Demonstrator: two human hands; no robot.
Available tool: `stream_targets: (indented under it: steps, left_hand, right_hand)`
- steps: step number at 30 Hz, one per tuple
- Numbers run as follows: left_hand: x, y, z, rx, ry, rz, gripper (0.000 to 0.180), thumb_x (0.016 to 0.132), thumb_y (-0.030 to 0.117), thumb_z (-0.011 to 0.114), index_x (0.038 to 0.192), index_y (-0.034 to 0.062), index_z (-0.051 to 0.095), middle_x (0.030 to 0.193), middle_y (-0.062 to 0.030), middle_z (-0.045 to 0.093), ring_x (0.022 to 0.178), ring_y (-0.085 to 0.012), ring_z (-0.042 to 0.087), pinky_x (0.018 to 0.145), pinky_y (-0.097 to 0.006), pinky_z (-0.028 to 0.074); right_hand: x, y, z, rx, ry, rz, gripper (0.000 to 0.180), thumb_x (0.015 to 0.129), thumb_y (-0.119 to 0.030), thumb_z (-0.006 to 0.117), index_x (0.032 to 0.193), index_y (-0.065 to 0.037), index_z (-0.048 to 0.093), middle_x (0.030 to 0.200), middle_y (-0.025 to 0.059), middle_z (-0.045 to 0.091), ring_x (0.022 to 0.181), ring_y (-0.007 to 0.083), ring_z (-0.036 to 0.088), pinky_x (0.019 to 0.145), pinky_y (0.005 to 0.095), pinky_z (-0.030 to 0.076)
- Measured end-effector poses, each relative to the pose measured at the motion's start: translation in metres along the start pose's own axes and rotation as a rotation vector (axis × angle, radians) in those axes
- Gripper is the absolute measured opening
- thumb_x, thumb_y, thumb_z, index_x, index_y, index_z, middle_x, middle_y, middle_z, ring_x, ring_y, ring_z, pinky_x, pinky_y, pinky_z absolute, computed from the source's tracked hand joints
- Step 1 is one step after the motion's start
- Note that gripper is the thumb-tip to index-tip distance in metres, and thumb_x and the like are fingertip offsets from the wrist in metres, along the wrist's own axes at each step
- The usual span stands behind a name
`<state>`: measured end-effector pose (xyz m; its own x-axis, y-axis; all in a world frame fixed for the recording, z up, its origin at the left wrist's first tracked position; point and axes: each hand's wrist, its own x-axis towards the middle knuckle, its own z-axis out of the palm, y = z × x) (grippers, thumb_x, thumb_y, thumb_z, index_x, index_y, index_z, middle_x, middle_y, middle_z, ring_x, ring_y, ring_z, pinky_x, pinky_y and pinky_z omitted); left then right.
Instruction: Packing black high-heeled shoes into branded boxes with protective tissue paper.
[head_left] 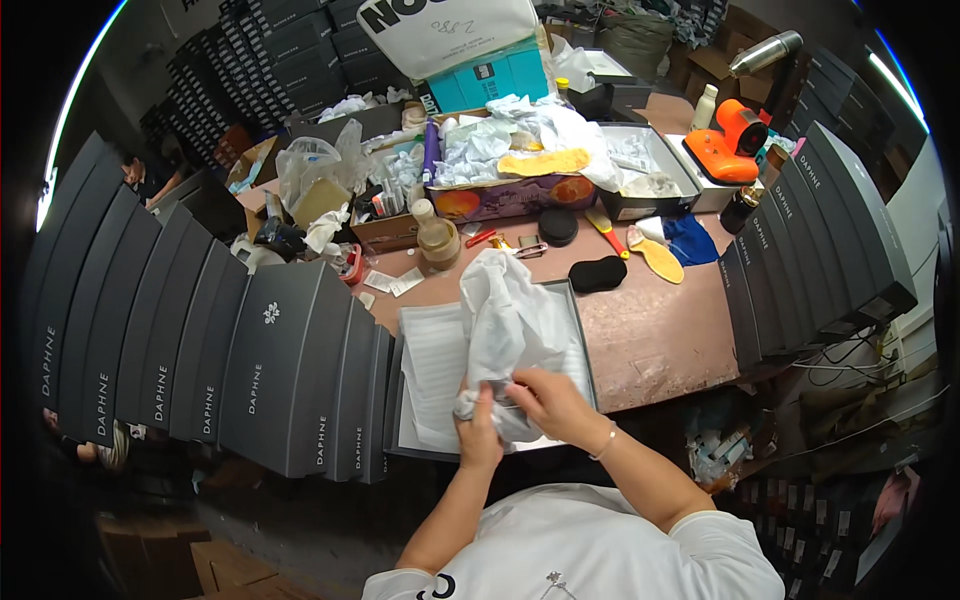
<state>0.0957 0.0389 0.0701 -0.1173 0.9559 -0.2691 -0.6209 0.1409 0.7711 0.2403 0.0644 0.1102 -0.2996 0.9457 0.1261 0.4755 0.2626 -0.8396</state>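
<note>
- Two hands engaged at one open grey box [583, 345], which sits at the near edge of the desk [650, 340].
- White wrapped bundle [512, 315]: held over the open grey box; contents hidden by the wrapping.
- Left hand [480, 436]: closed around the bundle's near end, thumb uppermost.
- Right hand [552, 405]: fingers pinching the wrapping, just beside the left.
- White padded sheet [432, 372]: inside the open grey box, left part.
- Black oval pad [598, 274]: just beyond the box's far right corner.
- Dark lidded boxes [285, 370]: standing in a row left of the open grey box.
</note>
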Motion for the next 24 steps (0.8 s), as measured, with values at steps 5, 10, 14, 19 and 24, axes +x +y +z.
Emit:
stream_targets:
  steps: [5,10,14,19,24]
  left_hand:
    - [-0.002,0.019,-0.039,0.147,-0.093,0.064,0.029,0.095,0.022,0.056,0.113,-0.0016,0.060,0.110,-0.0095,0.062,0.098,-0.0169,0.059,0.083,-0.030,0.049]
    - [0.017,0.001,-0.029,0.005,-0.035,-0.046,0.040,0.099,0.033,0.046,0.118,-0.0006,0.056,0.111,-0.0101,0.061,0.093,-0.0189,0.062,0.083,-0.030,0.050]
    - [0.042,0.037,-0.064,0.067,-0.234,-0.229,0.049,0.099,0.042,0.040,0.119,-0.0003,0.056,0.109,-0.0105,0.062,0.094,-0.0204,0.063,0.084,-0.032,0.051]
    - [0.040,0.067,-0.081,0.162,-0.398,-0.397,0.060,0.099,0.052,0.032,0.119,0.0001,0.055,0.107,-0.0109,0.063,0.095,-0.0221,0.063,0.086,-0.034,0.051]
    - [0.042,0.069,-0.052,-0.207,0.017,-0.132,0.050,0.100,0.048,0.037,0.107,0.0032,0.058,0.099,-0.0091,0.064,0.096,-0.0225,0.062,0.089,-0.039,0.051]
  right_hand:
    - [0.029,-0.035,-0.059,-0.562,0.303,-0.495,0.030,0.082,-0.026,0.068,0.105,-0.008,0.063,0.119,0.0135,0.059,0.118,0.0325,0.051,0.104,0.0568,0.030]
    - [-0.012,-0.023,0.050,-0.407,-0.080,-0.568,0.025,0.078,-0.021,0.071,0.098,-0.010,0.062,0.110,0.0055,0.063,0.123,0.0258,0.049,0.111,0.0591,0.019]
    - [-0.029,-0.040,0.021,-0.153,0.024,-0.653,0.036,0.072,-0.016,0.075,0.104,-0.009,0.060,0.119,0.0095,0.058,0.114,0.0244,0.056,0.110,0.0543,0.026]
    - [0.012,-0.040,-0.059,-0.607,-0.442,-0.319,0.049,0.075,-0.025,0.069,0.120,-0.010,0.055,0.119,0.0121,0.058,0.102,0.0286,0.061,0.087,0.0453,0.047]
    - [-0.016,0.054,-0.015,-0.429,-0.160,-0.359,0.045,0.077,-0.037,0.067,0.116,-0.016,0.060,0.103,0.0122,0.064,0.085,0.0322,0.065,0.071,0.0404,0.053]
